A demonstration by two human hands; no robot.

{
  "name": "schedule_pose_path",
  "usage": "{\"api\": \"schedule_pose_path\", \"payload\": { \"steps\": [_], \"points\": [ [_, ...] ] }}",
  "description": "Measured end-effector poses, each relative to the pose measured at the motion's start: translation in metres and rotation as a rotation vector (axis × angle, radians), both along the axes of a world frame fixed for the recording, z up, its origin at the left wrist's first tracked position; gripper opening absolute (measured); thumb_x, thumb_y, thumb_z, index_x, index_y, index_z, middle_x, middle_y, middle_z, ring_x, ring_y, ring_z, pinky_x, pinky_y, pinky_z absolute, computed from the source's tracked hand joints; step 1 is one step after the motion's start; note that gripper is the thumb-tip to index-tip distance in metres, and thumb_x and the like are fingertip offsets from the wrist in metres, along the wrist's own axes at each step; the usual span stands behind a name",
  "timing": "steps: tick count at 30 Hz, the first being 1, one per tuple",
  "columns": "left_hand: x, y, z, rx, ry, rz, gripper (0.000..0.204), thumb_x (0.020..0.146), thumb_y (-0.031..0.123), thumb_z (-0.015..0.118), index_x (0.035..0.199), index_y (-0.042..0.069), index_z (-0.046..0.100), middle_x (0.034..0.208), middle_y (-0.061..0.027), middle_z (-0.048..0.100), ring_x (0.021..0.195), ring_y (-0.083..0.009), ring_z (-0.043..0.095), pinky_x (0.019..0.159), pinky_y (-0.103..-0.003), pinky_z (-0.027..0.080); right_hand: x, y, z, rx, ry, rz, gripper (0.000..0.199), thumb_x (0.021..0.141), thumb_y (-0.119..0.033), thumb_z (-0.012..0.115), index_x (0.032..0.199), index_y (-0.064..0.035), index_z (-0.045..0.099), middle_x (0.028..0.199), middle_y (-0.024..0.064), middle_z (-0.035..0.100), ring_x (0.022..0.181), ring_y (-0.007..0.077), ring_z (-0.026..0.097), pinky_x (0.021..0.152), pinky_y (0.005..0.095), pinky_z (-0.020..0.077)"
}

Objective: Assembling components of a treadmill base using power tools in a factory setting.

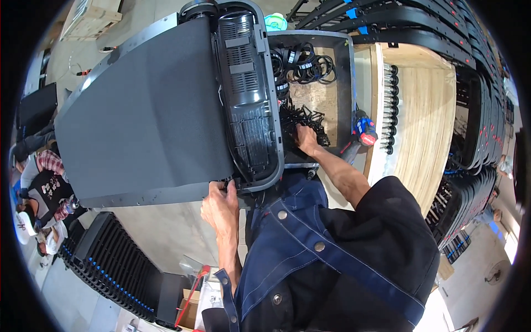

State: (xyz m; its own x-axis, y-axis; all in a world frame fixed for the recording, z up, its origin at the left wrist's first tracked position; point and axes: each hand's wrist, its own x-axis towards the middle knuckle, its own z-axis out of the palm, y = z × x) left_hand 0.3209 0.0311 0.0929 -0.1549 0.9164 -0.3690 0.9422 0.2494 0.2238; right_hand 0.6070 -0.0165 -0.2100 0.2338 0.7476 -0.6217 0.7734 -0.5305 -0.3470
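Observation:
A treadmill deck with a wide black belt lies before me on the left. Its open motor compartment forms the right end. At the compartment's near corner, my left hand is closed, thumb and fingers pressed together by the belt's edge; what they grip is hidden. My right hand reaches into a dark-rimmed tray, fingers curled down into a pile of black bolts. Whatever those fingers hold is hidden beneath the hand. Looped black drive belts lie in the tray's far part.
A blue and red power drill hangs right of the tray. Beyond it stands a wooden board with a row of black and silver parts. Black frames are stacked at the right, black panels at lower left. Other people work at the far left.

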Motion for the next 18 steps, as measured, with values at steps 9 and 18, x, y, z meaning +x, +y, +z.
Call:
{"api": "schedule_pose_path", "payload": {
  "steps": [9,18],
  "points": [
    [-0.029,-0.007,0.001,-0.005,-0.279,-0.09,0.027,0.093,0.031,0.075,0.097,0.004,0.073,0.077,-0.0146,0.075,0.071,-0.0333,0.073,0.067,-0.043,0.054,0.04,-0.01,0.068,0.253,0.313,-0.535,0.019,0.088,-0.015,0.07,0.096,0.0019,0.07,0.091,0.0238,0.075,0.088,0.0361,0.075,0.076,0.0433,0.0617],
    [-0.037,-0.046,-0.006,-0.352,-1.276,-0.157,0.028,0.105,0.02,0.064,0.116,-0.005,0.071,0.104,-0.0081,0.07,0.085,-0.0101,0.061,0.082,-0.025,0.052,-0.143,-0.077,0.305,0.404,1.065,-0.713,0.015,0.095,-0.008,0.073,0.101,0.0024,0.065,0.099,0.0156,0.074,0.085,0.0169,0.074,0.073,0.0301,0.0614]
  ]
}}
